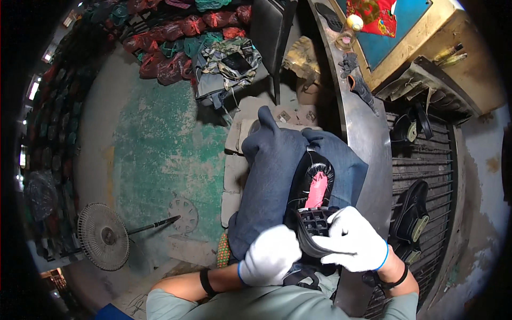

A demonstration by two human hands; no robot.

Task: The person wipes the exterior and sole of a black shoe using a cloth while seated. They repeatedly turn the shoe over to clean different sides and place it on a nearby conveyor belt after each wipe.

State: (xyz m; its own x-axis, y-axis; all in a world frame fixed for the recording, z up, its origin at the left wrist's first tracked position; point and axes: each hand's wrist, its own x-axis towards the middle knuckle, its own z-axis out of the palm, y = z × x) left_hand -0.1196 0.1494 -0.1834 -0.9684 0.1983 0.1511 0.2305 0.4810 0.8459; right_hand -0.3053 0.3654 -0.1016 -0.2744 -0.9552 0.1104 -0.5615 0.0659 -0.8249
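Note:
A black shoe upper point(300, 184) lies bottom up across my lap, its toe pointing away from me. A pink patch point(317, 190) covers the middle of its underside. Over its near end is a black rubber shoe sole point(313, 222), grid side showing, lifted and bent toward me. My right hand point(356, 240), in a white glove, grips the sole's right side and near end between thumb and fingers. On the left, my left hand point(270, 255), gloved too, is closed beside the sole's edge; its fingertips are hidden.
At my right runs a metal ledge point(368, 138) with dark gloves point(362, 93) on it. Beyond it, black shoes point(413, 210) sit on a slatted rack point(421, 168). A fan point(106, 236) stands to the left. Ahead are a stool piled with camouflage cloth point(229, 61) and several red bags point(168, 66).

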